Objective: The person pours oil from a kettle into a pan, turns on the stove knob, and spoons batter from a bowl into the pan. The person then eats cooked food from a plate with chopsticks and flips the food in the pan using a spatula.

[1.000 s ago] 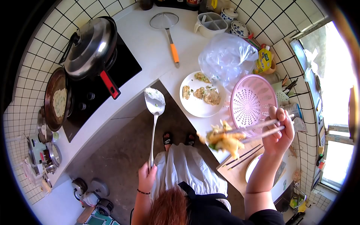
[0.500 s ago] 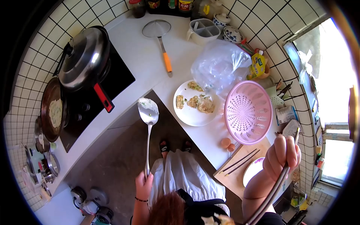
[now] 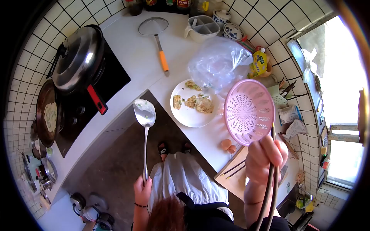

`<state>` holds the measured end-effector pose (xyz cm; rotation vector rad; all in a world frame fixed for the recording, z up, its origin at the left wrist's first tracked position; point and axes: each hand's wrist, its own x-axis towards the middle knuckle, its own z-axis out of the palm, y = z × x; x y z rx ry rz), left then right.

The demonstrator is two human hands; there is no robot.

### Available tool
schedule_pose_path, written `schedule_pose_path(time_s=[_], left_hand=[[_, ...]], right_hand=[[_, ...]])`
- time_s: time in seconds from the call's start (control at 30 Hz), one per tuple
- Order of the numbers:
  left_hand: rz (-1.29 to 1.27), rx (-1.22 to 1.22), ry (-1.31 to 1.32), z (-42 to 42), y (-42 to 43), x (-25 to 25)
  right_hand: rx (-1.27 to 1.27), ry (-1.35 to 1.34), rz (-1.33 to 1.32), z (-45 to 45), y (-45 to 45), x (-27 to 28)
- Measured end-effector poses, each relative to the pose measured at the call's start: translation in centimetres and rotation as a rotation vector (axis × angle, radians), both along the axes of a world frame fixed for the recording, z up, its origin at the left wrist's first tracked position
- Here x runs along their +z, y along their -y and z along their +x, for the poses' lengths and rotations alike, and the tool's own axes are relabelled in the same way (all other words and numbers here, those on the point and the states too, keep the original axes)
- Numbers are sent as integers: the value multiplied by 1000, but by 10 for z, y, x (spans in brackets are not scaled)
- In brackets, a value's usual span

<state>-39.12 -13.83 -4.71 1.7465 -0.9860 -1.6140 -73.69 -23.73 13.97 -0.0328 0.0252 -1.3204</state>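
Note:
My left hand is closed around the handle of a metal serving spoon. Pale batter with green flecks clings to the spoon's bowl, which hangs over the floor between the counters. Raised close to the camera, my right hand grips a pair of chopsticks. Their lower ends run down past the frame's bottom edge, so whatever they touch is out of sight. Ahead on the counter, a white plate bears several pieces of browned egg pancake.
At left, a pan with a pale pancake sits beside a lidded pan on the black cooktop. A pink colander, plastic bag, eggshells, cutting board and orange-handled strainer occupy the counter.
My right hand has shifted left with the chopsticks, now overlapping the colander's lower edge. The food seen at the bottom edge near the chopsticks is out of view. My left hand still holds the spoon.

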Motion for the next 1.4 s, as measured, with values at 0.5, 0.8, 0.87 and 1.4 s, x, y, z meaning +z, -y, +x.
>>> schedule_pose_path(time_s=[0.5,0.8,0.87,1.4], left_hand=[[10,77,39,5,-13,7],[-15,43,92,14,-30,8],[-27,38,118,19,-36,4],[-57,101,94,25,-54,6]], right_hand=[[-548,-2274,-493,-2,59,-137],[-191,-2545,-846,7,78,-229],[-175,-2589,-893,4,79,-236],[-533,-2342,-534,12,-6,-151]])
